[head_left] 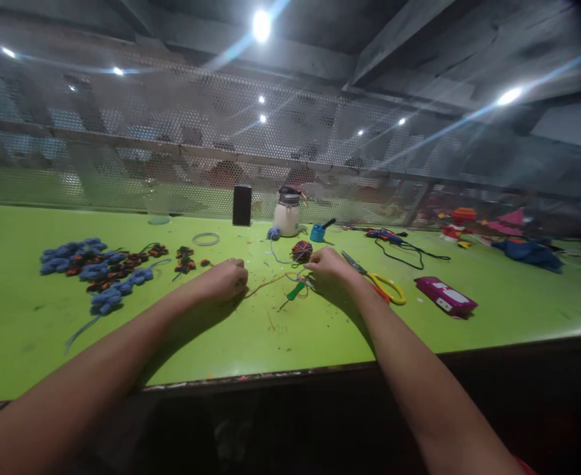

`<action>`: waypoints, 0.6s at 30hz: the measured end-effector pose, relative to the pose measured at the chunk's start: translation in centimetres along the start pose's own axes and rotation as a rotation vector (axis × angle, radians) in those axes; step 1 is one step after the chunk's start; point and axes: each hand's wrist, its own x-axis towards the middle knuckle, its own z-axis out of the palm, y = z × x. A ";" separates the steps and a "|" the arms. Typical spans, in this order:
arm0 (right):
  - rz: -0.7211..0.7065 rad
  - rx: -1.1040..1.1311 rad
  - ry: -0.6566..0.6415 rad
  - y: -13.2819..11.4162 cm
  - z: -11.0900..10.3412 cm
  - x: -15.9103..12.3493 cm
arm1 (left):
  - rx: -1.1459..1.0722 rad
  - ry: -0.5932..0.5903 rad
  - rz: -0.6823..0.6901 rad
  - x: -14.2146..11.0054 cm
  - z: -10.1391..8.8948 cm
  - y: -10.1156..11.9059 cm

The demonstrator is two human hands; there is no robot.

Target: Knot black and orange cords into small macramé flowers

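Note:
My left hand is closed low over the green table, and a thin orange strand of yarn runs from its fingers to the right. My right hand is pinched at the loose loops at the other end of that yarn. Just behind its fingertips sits a dark multicoloured yarn ball. Between the hands lies a crochet hook with a green handle. Scissors with yellow and orange handles lie beside my right wrist. Left of my left hand are crocheted blue flowers and dark orange-and-black pieces.
A phone stands upright behind, near a white jar, a small blue ball and a blue pot. A ring lies left. At right are a magenta box, dark cords and blue cloth. Perforated mesh rises behind.

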 end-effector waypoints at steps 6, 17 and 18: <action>-0.008 0.018 0.176 -0.8 0.3 0.1 | -0.145 0.276 -0.150 0.3 -1.0 -1.5; 0.018 0.097 0.256 -1.7 0.1 -0.1 | -0.378 1.195 -0.381 -1.2 -5.9 -6.6; 0.013 0.110 0.257 -1.7 0.2 -0.1 | -0.378 1.231 -0.380 -1.4 -6.3 -6.9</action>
